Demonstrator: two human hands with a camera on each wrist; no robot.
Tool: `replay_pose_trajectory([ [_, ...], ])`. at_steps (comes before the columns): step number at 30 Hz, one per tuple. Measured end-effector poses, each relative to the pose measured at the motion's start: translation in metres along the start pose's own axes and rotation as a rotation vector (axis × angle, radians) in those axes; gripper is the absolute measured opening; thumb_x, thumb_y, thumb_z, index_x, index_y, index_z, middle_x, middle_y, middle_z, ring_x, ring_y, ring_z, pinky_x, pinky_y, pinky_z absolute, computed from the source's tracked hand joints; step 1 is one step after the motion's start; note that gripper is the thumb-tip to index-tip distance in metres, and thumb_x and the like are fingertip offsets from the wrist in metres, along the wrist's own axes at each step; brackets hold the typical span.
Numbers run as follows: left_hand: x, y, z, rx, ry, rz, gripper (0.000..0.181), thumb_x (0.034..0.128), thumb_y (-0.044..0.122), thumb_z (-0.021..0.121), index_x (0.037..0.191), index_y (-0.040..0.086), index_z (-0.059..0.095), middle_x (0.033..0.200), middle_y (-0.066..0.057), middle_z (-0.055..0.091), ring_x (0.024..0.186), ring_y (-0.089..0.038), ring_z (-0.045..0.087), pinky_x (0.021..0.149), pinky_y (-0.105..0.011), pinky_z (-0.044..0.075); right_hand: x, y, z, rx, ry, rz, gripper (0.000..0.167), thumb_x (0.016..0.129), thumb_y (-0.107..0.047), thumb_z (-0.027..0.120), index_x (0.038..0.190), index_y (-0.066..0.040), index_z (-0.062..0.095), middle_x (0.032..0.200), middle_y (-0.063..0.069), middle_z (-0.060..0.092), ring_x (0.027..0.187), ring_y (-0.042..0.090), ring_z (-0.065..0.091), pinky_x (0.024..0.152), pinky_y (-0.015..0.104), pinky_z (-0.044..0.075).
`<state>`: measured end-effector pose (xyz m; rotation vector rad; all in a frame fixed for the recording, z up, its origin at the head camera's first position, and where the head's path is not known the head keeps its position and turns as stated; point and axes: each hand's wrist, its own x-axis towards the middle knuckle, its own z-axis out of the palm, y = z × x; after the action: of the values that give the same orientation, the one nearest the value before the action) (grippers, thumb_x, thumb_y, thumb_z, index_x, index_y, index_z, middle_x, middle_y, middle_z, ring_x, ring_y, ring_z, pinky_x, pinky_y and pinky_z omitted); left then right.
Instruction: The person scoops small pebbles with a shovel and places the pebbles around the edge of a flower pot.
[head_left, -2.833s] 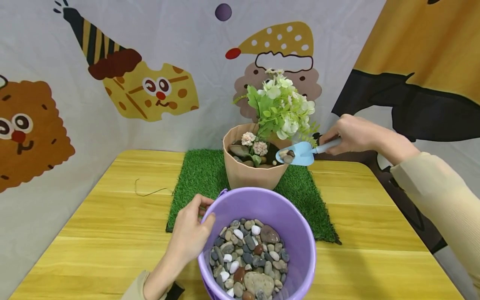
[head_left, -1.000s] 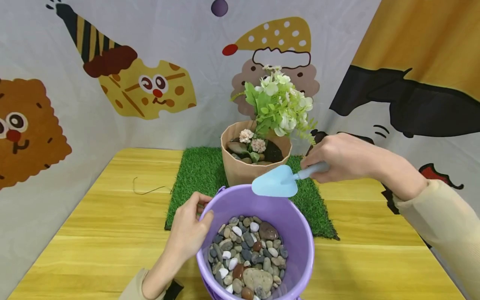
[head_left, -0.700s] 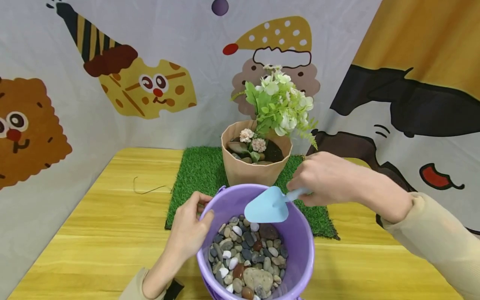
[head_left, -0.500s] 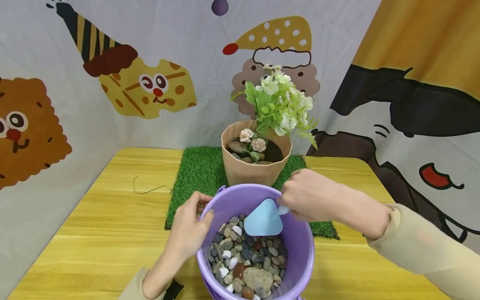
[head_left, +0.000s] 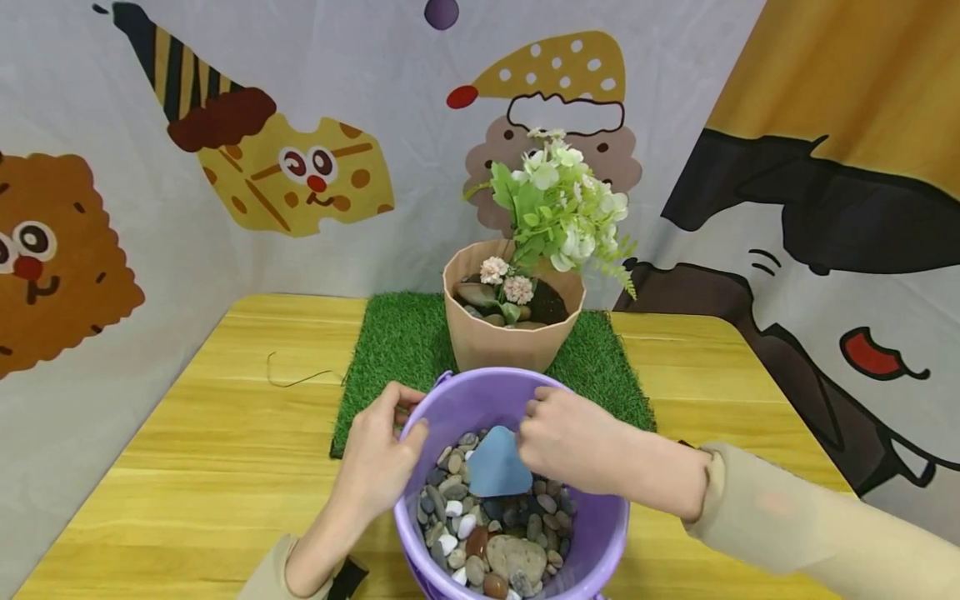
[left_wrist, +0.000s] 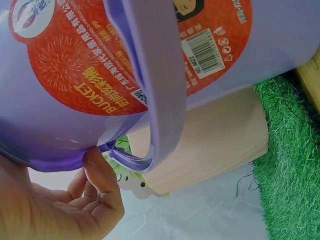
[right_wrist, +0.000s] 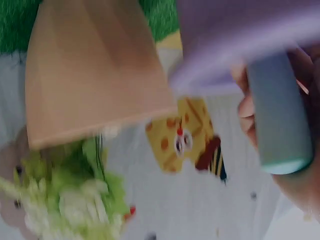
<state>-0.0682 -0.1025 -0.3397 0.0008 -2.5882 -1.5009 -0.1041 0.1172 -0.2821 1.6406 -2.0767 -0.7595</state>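
Observation:
A purple bucket with mixed pebbles in its bottom stands at the table's near side. My left hand pinches the bucket's left rim, thumb inside and fingers outside. Over the right rim reaches my right hand, gripping a light blue trowel by its handle. Its blade is inside the bucket, low above or touching the pebbles; which, I cannot tell. In the right wrist view the trowel's handle lies in the curled fingers. Behind the bucket is a peach flowerpot holding soil, stones and flowers.
White-green flowers rise from the pot, which stands on a green turf mat. A thin dark wire lies on the wooden table to the left. Behind hangs a cartoon-printed cloth.
The right hand has brought the trowel from the pot's right rim, where stones lay on its blade, down into the bucket. The blade's back now faces up. The left hand keeps its hold.

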Motion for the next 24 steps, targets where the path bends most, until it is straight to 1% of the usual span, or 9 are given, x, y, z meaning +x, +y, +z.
replay_pose_trajectory([
  [3, 0.001, 0.000, 0.000, -0.005, 0.001, 0.005, 0.024, 0.0828, 0.005, 0.058, 0.107, 0.005, 0.061, 0.092, -0.008, 0.066, 0.079, -0.017, 0.060, 0.064, -0.021, 0.052, 0.002, -0.003, 0.006, -0.005, 0.015, -0.029, 0.012, 0.075, -0.026, 0.072, 0.065, -0.024, 0.065, 0.058, -0.010, 0.058, 0.055, 0.011, 0.048, 0.056, 0.025, 0.034],
  [6, 0.001, 0.001, 0.000, -0.008, 0.000, 0.007, 0.024, 0.0826, 0.005, 0.058, 0.106, 0.005, 0.061, 0.092, -0.009, 0.066, 0.079, -0.017, 0.060, 0.064, -0.021, 0.052, 0.000, -0.001, 0.013, 0.032, 0.015, -0.018, 0.008, 0.078, -0.027, 0.070, 0.071, -0.023, 0.069, 0.060, -0.010, 0.060, 0.056, 0.011, 0.049, 0.058, 0.025, 0.036],
  [8, 0.000, 0.001, -0.001, -0.006, 0.002, -0.002, 0.024, 0.0826, 0.005, 0.058, 0.106, 0.006, 0.061, 0.092, -0.008, 0.066, 0.078, -0.016, 0.060, 0.065, -0.021, 0.052, -0.003, 0.000, 0.017, 0.108, 0.019, -0.012, 0.006, 0.076, -0.025, 0.070, 0.071, -0.022, 0.069, 0.059, -0.011, 0.059, 0.055, 0.010, 0.048, 0.060, 0.024, 0.038],
  [11, 0.000, 0.001, -0.001, 0.000, 0.008, -0.005, 0.023, 0.0826, 0.005, 0.059, 0.106, 0.007, 0.061, 0.091, -0.007, 0.067, 0.078, -0.014, 0.060, 0.066, -0.022, 0.052, -0.006, 0.000, 0.022, 0.240, 0.039, -0.018, 0.004, 0.071, -0.022, 0.071, 0.071, -0.022, 0.067, 0.059, -0.012, 0.058, 0.054, 0.008, 0.047, 0.062, 0.023, 0.041],
  [13, 0.000, 0.000, -0.001, 0.004, 0.010, 0.007, 0.023, 0.0826, 0.005, 0.059, 0.106, 0.007, 0.061, 0.091, -0.007, 0.067, 0.079, -0.014, 0.060, 0.067, -0.023, 0.051, -0.007, -0.002, 0.024, 0.314, 0.053, -0.018, 0.007, 0.067, -0.019, 0.071, 0.069, -0.022, 0.065, 0.059, -0.013, 0.059, 0.055, 0.006, 0.048, 0.064, 0.023, 0.042],
  [14, 0.000, 0.000, -0.001, 0.004, 0.010, 0.012, 0.023, 0.0827, 0.005, 0.059, 0.106, 0.007, 0.061, 0.092, -0.007, 0.067, 0.079, -0.013, 0.060, 0.067, -0.023, 0.051, -0.007, -0.002, 0.026, 0.332, 0.062, -0.018, 0.007, 0.067, -0.018, 0.071, 0.070, -0.022, 0.065, 0.060, -0.013, 0.059, 0.056, 0.006, 0.049, 0.064, 0.022, 0.042],
  [17, 0.000, 0.000, -0.001, -0.001, 0.011, 0.025, 0.024, 0.0827, 0.004, 0.058, 0.106, 0.006, 0.061, 0.093, -0.008, 0.067, 0.080, -0.013, 0.060, 0.067, -0.023, 0.051, -0.007, -0.003, 0.028, 0.341, 0.081, -0.009, 0.008, 0.066, -0.016, 0.070, 0.070, -0.021, 0.065, 0.061, -0.013, 0.060, 0.057, 0.006, 0.050, 0.065, 0.022, 0.043],
  [19, 0.001, 0.000, -0.001, -0.003, 0.012, 0.022, 0.024, 0.0828, 0.004, 0.058, 0.106, 0.006, 0.061, 0.093, -0.007, 0.067, 0.080, -0.013, 0.060, 0.068, -0.023, 0.052, -0.007, -0.003, 0.028, 0.348, 0.088, -0.008, 0.008, 0.066, -0.016, 0.070, 0.069, -0.021, 0.065, 0.061, -0.013, 0.060, 0.056, 0.006, 0.049, 0.065, 0.023, 0.043],
  [24, 0.001, 0.000, 0.000, -0.005, 0.010, 0.024, 0.024, 0.0830, 0.004, 0.059, 0.107, 0.006, 0.061, 0.094, -0.007, 0.067, 0.082, -0.013, 0.060, 0.070, -0.023, 0.052, -0.007, 0.000, 0.030, 0.399, 0.081, -0.020, 0.009, 0.066, -0.014, 0.070, 0.068, -0.021, 0.064, 0.060, -0.013, 0.059, 0.055, 0.006, 0.047, 0.065, 0.022, 0.043],
])
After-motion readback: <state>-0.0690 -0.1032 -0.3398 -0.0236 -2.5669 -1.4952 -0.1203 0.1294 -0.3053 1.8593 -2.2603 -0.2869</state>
